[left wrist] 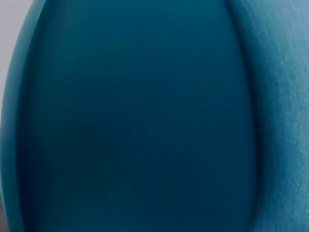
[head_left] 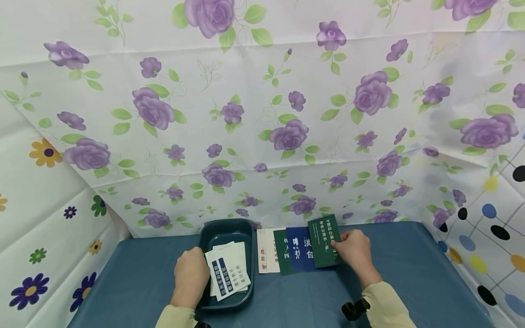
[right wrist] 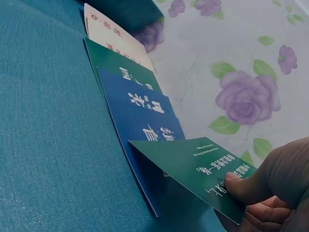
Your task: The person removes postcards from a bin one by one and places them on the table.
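My left hand [head_left: 191,276] grips the left side of a dark teal plastic tray [head_left: 227,231]. The tray's outer wall [left wrist: 135,111] fills most of the left wrist view, and the left fingers are hidden there. A few white cards [head_left: 239,266] with printed characters lie fanned inside the tray. Between thumb and fingers, my right hand [head_left: 356,250] pinches a green card [right wrist: 193,159] with white characters. That card tilts up over the right end of an overlapping row: cream cards [right wrist: 118,36], another green card [right wrist: 116,63] and blue cards [right wrist: 140,106].
A blue-green cloth [head_left: 393,273] covers the table. Behind it rises a white sheet [head_left: 262,196] with purple flowers, right at the back of the card row. Patterned sheets also hang at the left and right sides. A black strap [head_left: 355,310] sits at my right wrist.
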{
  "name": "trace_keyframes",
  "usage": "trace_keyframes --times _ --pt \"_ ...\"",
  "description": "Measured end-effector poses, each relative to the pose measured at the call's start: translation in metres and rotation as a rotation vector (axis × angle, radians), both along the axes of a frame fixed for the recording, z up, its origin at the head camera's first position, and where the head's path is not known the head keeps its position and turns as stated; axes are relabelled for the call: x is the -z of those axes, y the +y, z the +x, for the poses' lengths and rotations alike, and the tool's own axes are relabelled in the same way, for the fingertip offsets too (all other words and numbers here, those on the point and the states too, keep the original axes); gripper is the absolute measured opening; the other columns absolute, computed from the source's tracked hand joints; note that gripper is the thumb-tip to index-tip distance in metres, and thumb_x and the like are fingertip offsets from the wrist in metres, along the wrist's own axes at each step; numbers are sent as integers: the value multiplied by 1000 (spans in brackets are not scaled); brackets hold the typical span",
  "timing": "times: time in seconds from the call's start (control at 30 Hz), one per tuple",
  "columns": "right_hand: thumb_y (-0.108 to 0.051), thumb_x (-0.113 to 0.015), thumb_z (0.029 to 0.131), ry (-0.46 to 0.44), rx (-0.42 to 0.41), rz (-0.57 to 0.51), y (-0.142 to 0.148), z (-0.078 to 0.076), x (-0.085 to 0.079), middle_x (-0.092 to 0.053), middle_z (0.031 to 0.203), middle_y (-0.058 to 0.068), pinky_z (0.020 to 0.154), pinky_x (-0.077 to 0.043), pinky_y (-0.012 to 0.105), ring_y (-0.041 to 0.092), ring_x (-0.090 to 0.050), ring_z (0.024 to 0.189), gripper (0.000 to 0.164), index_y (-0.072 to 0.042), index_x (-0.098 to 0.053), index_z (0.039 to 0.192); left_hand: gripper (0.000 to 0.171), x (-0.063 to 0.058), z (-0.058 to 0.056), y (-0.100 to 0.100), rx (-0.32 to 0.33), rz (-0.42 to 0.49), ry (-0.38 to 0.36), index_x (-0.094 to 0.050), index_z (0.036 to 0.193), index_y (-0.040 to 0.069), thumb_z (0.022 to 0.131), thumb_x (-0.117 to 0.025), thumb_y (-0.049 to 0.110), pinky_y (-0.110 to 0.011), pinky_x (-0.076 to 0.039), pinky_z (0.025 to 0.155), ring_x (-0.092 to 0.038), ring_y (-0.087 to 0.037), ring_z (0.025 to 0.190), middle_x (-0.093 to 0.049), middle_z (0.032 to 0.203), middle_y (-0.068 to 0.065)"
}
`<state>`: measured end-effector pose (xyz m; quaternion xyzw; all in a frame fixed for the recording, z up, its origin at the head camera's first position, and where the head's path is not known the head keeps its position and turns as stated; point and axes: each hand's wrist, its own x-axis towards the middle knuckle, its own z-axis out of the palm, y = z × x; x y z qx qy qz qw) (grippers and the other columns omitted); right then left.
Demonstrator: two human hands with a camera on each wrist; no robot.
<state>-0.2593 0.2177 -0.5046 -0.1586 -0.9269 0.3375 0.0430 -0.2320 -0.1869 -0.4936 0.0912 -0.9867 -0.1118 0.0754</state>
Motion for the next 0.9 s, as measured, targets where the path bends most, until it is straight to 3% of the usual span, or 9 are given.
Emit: trace_keyframes --times 0.33,0.67,0.9 --pt "-30 -74 77 -14 3 17 0 -2 13 -22 54 -5 47 -26 31 13 -25 49 46 -19 -33 59 6 1 0 0 -4 1 -4 -62 83 -3 79 -61 2 -44 -46 49 -60 -31 63 -59 72 -17" --pt "-28 -75 76 -37 21 37 1 -4 24 -17 53 -5 43 -22 29 12 -17 45 51 -18 -29 56 6 1 0 0 1 -1 5 -62 83 -3 78 -61 1 -44 -46 48 -60 -32 63 -59 72 -18" --pt "-28 -75 76 -78 35 75 -1 -4 24 -41 53 -1 47 -33 33 17 -45 50 41 -18 -39 59 5 1 0 0 6 -2 9 -62 82 -3 78 -61 1 -44 -46 49 -60 -33 63 -59 72 -19"
